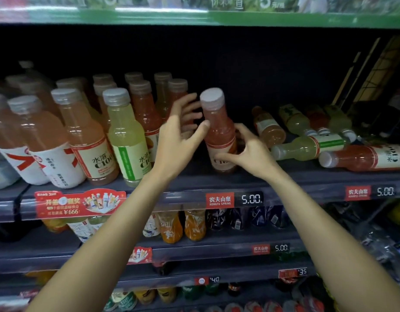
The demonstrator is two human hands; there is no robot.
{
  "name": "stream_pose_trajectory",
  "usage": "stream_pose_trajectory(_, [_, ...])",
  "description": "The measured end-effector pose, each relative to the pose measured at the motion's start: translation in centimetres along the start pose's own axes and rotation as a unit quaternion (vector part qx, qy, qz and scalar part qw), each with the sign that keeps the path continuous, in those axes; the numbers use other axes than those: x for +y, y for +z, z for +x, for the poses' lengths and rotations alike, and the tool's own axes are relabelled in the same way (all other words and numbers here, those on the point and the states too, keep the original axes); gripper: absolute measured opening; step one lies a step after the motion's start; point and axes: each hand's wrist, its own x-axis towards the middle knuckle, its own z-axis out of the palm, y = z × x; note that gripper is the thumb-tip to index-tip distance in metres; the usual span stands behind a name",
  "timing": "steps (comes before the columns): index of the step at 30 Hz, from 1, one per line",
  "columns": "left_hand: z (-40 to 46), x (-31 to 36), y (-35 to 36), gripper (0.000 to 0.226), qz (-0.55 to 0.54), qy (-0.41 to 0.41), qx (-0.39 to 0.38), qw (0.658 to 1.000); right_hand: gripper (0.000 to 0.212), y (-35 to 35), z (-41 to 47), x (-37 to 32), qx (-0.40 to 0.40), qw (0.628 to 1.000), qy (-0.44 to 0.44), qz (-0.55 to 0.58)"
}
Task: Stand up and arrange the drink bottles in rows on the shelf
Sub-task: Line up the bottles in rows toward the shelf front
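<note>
My spread hands (left (183, 134), right (250, 152)) flank the upright pink bottle (219, 131); left rows (93, 131) stand, toppled bottles (329, 143) remain.

Retail shop, drinks aisle: tiered dark shelf (284, 179) w/ price tags (250, 198) reading 5.00 on its front edge. Left of tags, red promo sticker (79, 203). Above tags, rows of bottled drinks (127, 136); below, more stocked shelves (217, 251) w/ own price labels
</note>
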Motion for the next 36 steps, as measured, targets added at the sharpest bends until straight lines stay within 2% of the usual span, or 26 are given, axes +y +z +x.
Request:
stream_pose_trajectory(4, [-1.1, -1.3, -1.0, 0.057, 0.096, 0.037, -0.042, 0.994, 0.065, 2.8, -0.5, -1.5, -0.026, 0.996, 0.032, 0.085])
stream_pose_trajectory(9, [-2.7, -2.7, -3.0, 0.080, 0.246, 0.066, 0.006, 0.967, 0.063, 4.4, -0.7, -2.3, -0.112, 0.986, 0.019, 0.121])
stream_pose_trajectory(11, [-3.5, -2.9, -4.0, 0.076, 0.298, 0.088, 0.033, 0.950, 0.058, 5.4, -0.9, -2.6, -0.099, 0.987, 0.017, 0.129])
stream_pose_trajectory(14, [-4.2, -3.4, -5.3, 0.053, 0.362, 0.146, 0.076, 0.917, 0.043, 7.5, -1.0, -3.8, -0.034, 0.992, 0.015, 0.118])
stream_pose_trajectory(17, [-4.2, -3.9, -6.1, 0.038, 0.376, 0.155, 0.066, 0.911, 0.035, 9.1, -1.2, -4.9, 0.030, 0.995, 0.013, 0.097])
stream_pose_trajectory(20, [-4.0, -3.8, -6.9, 0.043, 0.377, 0.129, 0.031, 0.917, 0.036, 10.0, -1.4, -5.8, 0.054, 0.997, 0.004, 0.064])
stream_pose_trajectory(24, [-4.0, -3.3, -7.2, 0.045, 0.366, 0.118, 0.003, 0.923, 0.044, 9.4, -1.9, -6.0, 0.014, 0.999, 0.014, 0.030])
stream_pose_trajectory(26, [-4.3, -2.7, -7.2, 0.040, 0.345, 0.108, 0.012, 0.932, 0.048, 8.3, -2.4, -5.9, -0.017, 0.999, 0.005, -0.027])
stream_pose_trajectory(29, [-5.0, -1.3, -6.2, 0.029, 0.341, 0.111, 0.027, 0.933, 0.041, 5.6, -3.6, -5.1, -0.034, 0.987, -0.050, -0.150])
stream_pose_trajectory(31, [-5.2, -0.5, -5.1, 0.027, 0.343, 0.115, 0.000, 0.932, 0.035, 3.0, -4.6, -4.3, -0.067, 0.970, -0.087, -0.218])
stream_pose_trajectory(33, [-4.8, 0.1, -3.6, 0.034, 0.336, 0.085, -0.079, 0.935, 0.030, -0.2, -5.3, -3.3, -0.087, 0.956, -0.103, -0.260])
stream_pose_trajectory(36, [-3.2, 0.1, -0.1, 0.037, 0.269, 0.009, -0.205, 0.941, 0.030, -5.6, -6.0, -1.2, -0.058, 0.943, -0.077, -0.319])
